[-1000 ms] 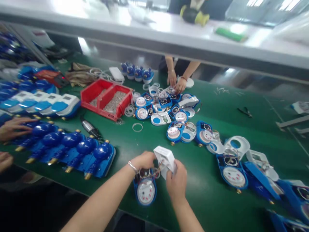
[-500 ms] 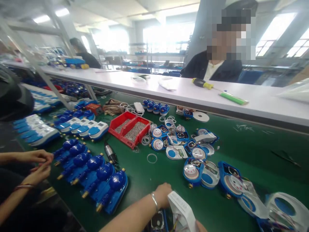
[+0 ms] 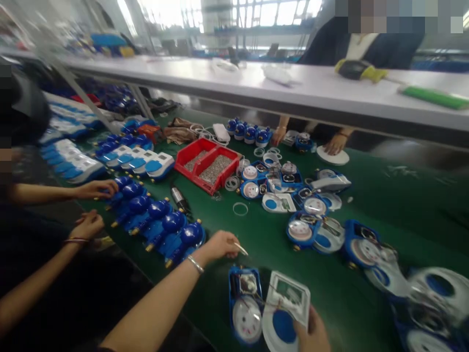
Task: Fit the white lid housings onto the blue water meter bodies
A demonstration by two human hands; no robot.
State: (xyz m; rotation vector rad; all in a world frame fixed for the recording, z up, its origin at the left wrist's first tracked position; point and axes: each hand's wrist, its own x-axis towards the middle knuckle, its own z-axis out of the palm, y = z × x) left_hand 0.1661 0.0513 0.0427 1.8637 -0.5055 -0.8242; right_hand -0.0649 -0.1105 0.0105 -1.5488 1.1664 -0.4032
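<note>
My left hand [image 3: 222, 244], with a silver bracelet at the wrist, pinches a thin white piece [image 3: 241, 249] above the green table; its exact kind is unclear. Just in front of me lies a blue meter housing [image 3: 246, 308], open, with wiring and a round white disc inside. Thin wires join it to a white meter cover [image 3: 289, 296] turned inside up, with a blue disc in its round opening. My right hand [image 3: 313, 332] grips that cover by its right edge, thumb on top.
Several blue meter bodies [image 3: 159, 210] stand in a row to the left, beside a co-worker's hands [image 3: 90, 225]. A red bin [image 3: 207, 186] holds small metal parts. Opened meters [image 3: 300, 230] spread to the right. Another person's hand [image 3: 336, 144] rests on a white disc under the raised shelf [image 3: 256, 93].
My left hand has moved up and left from the housing and now holds the thin white piece. The white cover now lies opened out beside the housing. The co-worker's hands have separated.
</note>
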